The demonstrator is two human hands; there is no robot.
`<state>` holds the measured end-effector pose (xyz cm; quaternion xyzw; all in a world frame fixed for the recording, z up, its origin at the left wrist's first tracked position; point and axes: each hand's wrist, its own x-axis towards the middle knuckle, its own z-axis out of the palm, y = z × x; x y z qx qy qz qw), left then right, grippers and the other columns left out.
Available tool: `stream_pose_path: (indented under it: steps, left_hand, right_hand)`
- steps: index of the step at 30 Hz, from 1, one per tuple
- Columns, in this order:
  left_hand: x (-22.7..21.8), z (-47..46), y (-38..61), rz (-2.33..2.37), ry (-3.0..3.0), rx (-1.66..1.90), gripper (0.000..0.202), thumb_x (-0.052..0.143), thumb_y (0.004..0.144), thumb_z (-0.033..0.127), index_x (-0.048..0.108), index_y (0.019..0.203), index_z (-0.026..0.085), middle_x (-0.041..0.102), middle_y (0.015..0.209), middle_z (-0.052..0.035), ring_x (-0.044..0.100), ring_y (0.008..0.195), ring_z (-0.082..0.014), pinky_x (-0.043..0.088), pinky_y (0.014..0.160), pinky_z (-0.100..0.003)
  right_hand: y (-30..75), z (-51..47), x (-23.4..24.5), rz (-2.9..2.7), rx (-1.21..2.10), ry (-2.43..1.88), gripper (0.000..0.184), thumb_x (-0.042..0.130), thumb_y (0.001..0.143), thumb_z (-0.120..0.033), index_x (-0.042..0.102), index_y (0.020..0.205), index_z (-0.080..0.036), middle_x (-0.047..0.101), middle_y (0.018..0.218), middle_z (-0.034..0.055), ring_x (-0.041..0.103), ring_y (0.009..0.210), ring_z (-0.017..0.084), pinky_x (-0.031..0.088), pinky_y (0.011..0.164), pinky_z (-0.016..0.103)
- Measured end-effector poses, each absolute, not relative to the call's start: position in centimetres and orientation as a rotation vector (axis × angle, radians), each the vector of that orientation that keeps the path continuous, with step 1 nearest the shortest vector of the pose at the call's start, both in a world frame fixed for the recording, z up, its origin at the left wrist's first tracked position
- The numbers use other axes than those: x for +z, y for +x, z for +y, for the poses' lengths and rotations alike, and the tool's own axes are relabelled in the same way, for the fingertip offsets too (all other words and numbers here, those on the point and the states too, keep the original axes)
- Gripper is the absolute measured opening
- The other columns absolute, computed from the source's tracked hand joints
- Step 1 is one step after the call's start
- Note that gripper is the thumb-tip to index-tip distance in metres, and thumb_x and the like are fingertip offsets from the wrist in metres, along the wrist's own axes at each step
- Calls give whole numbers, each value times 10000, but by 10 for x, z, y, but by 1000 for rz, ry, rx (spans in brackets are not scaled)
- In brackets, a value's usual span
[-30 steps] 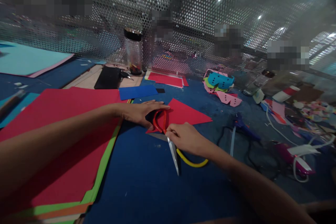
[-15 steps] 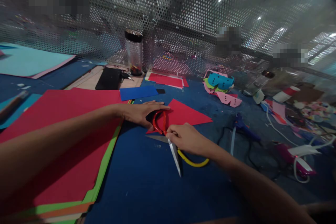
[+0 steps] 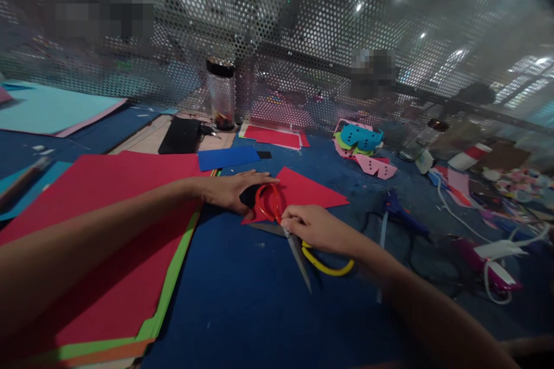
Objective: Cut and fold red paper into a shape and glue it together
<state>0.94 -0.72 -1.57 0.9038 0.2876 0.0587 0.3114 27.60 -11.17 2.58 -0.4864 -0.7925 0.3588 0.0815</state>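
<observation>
My left hand [image 3: 229,190] lies with its fingers outstretched over a black piece [image 3: 248,198] and the left part of a red paper piece [image 3: 309,189]. To its right, my right hand [image 3: 318,228] is closed around scissors near their pivot. The scissors [image 3: 299,260] have one red and one yellow handle, and their blades are spread apart. Their red loop is close to my left fingertips, over the red piece. One blade points toward me, the other points left along the paper's near edge. My right fingers hide part of the pivot.
A stack of coloured sheets [image 3: 108,242], red on top, lies under my left forearm. Behind are a blue strip [image 3: 229,158], a clear bottle [image 3: 221,98] and cut paper masks [image 3: 361,137]. On the right are a blue glue gun [image 3: 402,213], a magenta tool [image 3: 485,265] and cables.
My right hand and the scissors have shifted slightly to the right, and the near blade has swung right. My left hand stays nearly in place on the paper.
</observation>
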Motion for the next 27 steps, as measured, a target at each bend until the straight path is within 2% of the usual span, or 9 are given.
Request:
stream_pose_path:
  steps: [4, 7, 10, 12, 16, 19, 21, 25, 27]
  left_hand:
    - [-14, -11, 11, 752, 2318, 252, 939, 794, 827, 446, 323, 1631, 329, 337, 1689, -100, 314, 1536, -404, 289, 1241, -562]
    - [-9, -16, 15, 752, 2244, 386, 781, 735, 883, 487, 428, 1582, 321, 398, 1663, -73, 376, 1516, -356, 327, 1231, -482]
    - [-5, -19, 20, 774, 2192, 512, 606, 700, 909, 468, 570, 1478, 305, 464, 1623, -71, 383, 1517, -332, 303, 1240, -487]
    - [-4, -21, 24, 802, 2159, 589, 517, 679, 926, 442, 622, 1422, 307, 517, 1584, -76, 420, 1497, -321, 334, 1221, -503]
    - [-6, -25, 30, 806, 2110, 797, 330, 593, 983, 432, 722, 1244, 275, 680, 1396, -81, 562, 1373, -282, 383, 1185, -491]
    - [-7, -27, 33, 858, 2113, 834, 362, 515, 1014, 473, 714, 1208, 241, 740, 1247, -85, 671, 1182, -255, 488, 1063, -425]
    - [-5, -30, 36, 914, 2125, 839, 386, 497, 1004, 506, 725, 1118, 216, 769, 1108, -76, 707, 1042, -249, 533, 952, -379]
    - [5, -39, 44, 1039, 2078, 849, 372, 511, 967, 516, 714, 902, 211, 766, 896, -45, 710, 862, -236, 538, 796, -321]
    - [7, -41, 46, 1078, 2008, 863, 345, 542, 943, 511, 697, 848, 218, 757, 851, -32, 705, 794, -227, 534, 759, -313]
  right_hand:
    - [282, -108, 25, -2313, 1150, -1413, 189, 526, 964, -279, 623, 837, -179, 629, 780, 7, 529, 698, 131, 332, 657, 266]
    - [284, -105, 27, -2250, 1224, -1377, 202, 525, 969, -280, 583, 803, -180, 590, 763, -3, 518, 696, 130, 347, 657, 264]
    - [285, -103, 28, -2136, 1331, -1304, 207, 525, 976, -289, 570, 803, -183, 581, 778, 0, 537, 724, 136, 372, 671, 265]
    - [285, -102, 28, -2053, 1404, -1250, 204, 529, 978, -292, 573, 810, -184, 578, 784, 4, 532, 725, 135, 377, 672, 268]
    - [283, -102, 27, -1875, 1556, -1115, 208, 549, 971, -315, 583, 816, -182, 568, 730, 0, 466, 640, 119, 347, 630, 277]
    - [279, -104, 28, -1702, 1701, -997, 228, 520, 981, -332, 625, 862, -169, 585, 676, 8, 455, 604, 119, 323, 613, 284]
    - [276, -106, 32, -1610, 1764, -935, 233, 495, 975, -298, 665, 898, -158, 606, 671, 18, 468, 606, 119, 317, 612, 281]
    - [273, -110, 38, -1457, 1826, -886, 179, 553, 903, -205, 724, 918, -154, 646, 702, 30, 502, 654, 112, 286, 586, 256]
    - [273, -110, 38, -1406, 1861, -830, 157, 613, 888, -231, 744, 932, -155, 669, 741, 37, 524, 692, 112, 297, 589, 241]
